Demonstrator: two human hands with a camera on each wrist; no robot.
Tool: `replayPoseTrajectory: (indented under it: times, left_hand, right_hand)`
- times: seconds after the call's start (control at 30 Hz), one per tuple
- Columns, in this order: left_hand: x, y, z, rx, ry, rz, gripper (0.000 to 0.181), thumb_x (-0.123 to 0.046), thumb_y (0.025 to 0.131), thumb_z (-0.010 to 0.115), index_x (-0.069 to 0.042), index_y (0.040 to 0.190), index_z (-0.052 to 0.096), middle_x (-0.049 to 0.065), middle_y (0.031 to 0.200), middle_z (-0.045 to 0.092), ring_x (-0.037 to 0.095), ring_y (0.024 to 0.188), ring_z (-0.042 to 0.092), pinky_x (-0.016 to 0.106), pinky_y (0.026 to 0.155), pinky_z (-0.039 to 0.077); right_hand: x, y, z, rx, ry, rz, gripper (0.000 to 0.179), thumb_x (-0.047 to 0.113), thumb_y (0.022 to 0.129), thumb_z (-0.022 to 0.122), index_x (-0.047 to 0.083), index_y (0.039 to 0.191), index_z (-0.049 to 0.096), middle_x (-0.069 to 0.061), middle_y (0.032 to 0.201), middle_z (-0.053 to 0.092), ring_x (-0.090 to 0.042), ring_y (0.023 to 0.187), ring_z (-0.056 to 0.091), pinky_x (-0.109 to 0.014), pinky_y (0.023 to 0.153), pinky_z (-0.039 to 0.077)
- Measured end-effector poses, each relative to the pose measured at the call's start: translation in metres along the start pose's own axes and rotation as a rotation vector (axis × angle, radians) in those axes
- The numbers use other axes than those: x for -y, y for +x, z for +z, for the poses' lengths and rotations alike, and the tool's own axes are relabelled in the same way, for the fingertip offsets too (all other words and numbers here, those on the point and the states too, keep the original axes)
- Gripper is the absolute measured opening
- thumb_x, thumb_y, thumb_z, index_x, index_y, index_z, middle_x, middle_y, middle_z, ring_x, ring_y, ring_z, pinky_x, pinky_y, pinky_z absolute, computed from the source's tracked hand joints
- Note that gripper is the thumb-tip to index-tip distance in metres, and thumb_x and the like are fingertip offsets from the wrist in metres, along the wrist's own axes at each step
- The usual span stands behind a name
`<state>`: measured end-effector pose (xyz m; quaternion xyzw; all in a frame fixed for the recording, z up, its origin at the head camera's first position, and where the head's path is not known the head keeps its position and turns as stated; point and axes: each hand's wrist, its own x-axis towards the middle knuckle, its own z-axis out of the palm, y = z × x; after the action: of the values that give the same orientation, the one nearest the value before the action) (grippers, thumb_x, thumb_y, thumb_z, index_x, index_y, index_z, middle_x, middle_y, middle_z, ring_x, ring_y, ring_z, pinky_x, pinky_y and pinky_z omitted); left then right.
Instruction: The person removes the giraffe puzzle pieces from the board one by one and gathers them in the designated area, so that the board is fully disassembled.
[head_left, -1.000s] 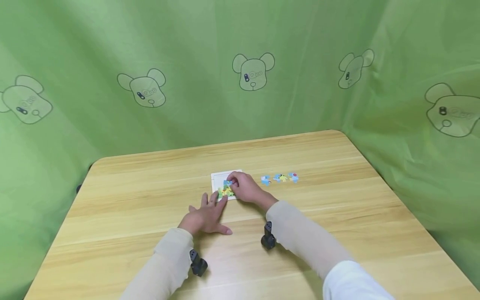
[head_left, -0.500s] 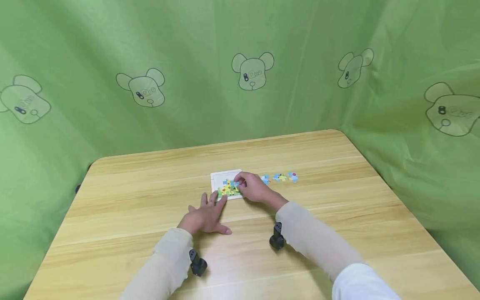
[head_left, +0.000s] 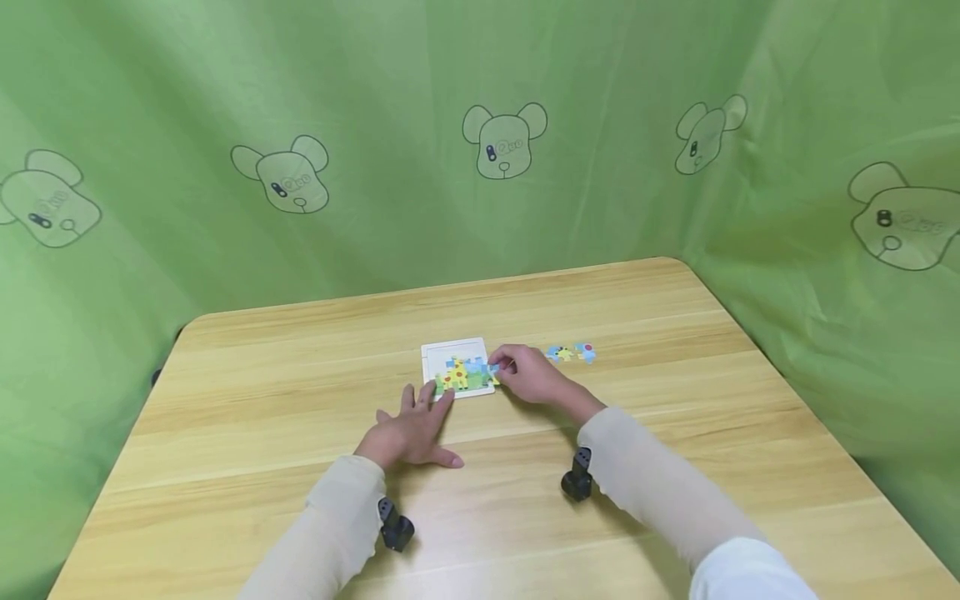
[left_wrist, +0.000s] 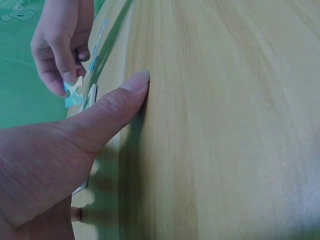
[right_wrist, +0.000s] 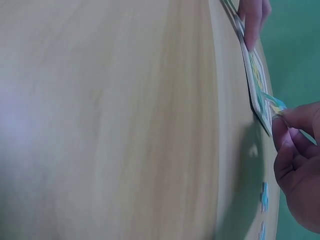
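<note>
Nearest: beige sleeves (head_left: 641, 483), each bearing a black wrist camera (head_left: 577, 479). Just beyond, left hand (head_left: 411, 437): fingers spread, rests fingertips on near-left edge of white puzzle tray (head_left: 450, 346). Slightly farther, right hand (head_left: 528, 375): grip pinches jigsaw piece (left_wrist: 74, 95) between thumb and fingertips, at tray's right rim. Key relation: piece directly left of right hand, tilted up, no clear long axis, at right end of joined giraffe pieces (head_left: 460, 373); right hand much the nearer. Contact between piece and tray hard to tell, fingers covering part. Off to the right, flat on wood-grain desk (head_left: 300, 375): loose pieces (head_left: 564, 354), in a row. Farthest, behind desk: green curtain (head_left: 390, 125), printed with bear heads (head_left: 504, 146).
</note>
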<state>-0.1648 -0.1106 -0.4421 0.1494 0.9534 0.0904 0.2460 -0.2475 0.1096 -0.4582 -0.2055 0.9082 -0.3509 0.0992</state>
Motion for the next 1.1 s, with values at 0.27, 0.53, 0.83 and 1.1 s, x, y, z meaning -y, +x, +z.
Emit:
replayPoseTrajectory:
  times: [0.27, 0.53, 0.83, 1.1]
  left_hand:
    - [-0.002, 0.002, 0.002, -0.002, -0.008, 0.007, 0.108, -0.067, 0.071, 0.065, -0.023, 0.153, 0.010, 0.013, 0.159, -0.001, 0.045, 0.142, 0.000, 0.079, 0.095, 0.016]
    - [-0.004, 0.003, 0.001, -0.002, -0.011, 0.016, 0.108, -0.067, 0.071, 0.065, -0.023, 0.153, 0.009, 0.013, 0.159, -0.002, 0.046, 0.142, 0.000, 0.079, 0.096, 0.015]
    - [0.001, 0.002, 0.003, 0.000, -0.018, 0.007, 0.109, -0.067, 0.072, 0.064, -0.023, 0.153, 0.008, 0.014, 0.159, -0.002, 0.046, 0.142, -0.001, 0.079, 0.094, 0.016]
    - [0.002, 0.002, 0.003, 0.002, -0.033, 0.012, 0.108, -0.066, 0.072, 0.065, -0.023, 0.153, 0.008, 0.013, 0.159, -0.003, 0.045, 0.142, -0.002, 0.080, 0.095, 0.014]
  right_hand:
    - [-0.016, -0.015, -0.013, 0.011, -0.004, 0.012, 0.021, 0.005, 0.090, 0.057, 0.003, 0.109, 0.065, -0.005, 0.096, 0.063, -0.018, 0.091, 0.058, -0.032, 0.084, 0.051]
    - [-0.033, -0.032, -0.027, -0.002, -0.031, 0.030, 0.019, 0.005, 0.090, 0.057, 0.003, 0.106, 0.067, -0.006, 0.092, 0.064, -0.017, 0.086, 0.059, -0.033, 0.080, 0.051]
    - [-0.040, -0.040, -0.036, 0.013, -0.031, 0.020, 0.017, 0.003, 0.088, 0.057, 0.002, 0.101, 0.068, -0.006, 0.090, 0.064, -0.016, 0.083, 0.057, -0.031, 0.076, 0.051]
    - [-0.044, -0.047, -0.037, 0.027, -0.010, 0.043, 0.017, 0.007, 0.087, 0.062, 0.004, 0.102, 0.068, -0.005, 0.094, 0.063, -0.017, 0.084, 0.056, -0.031, 0.077, 0.050]
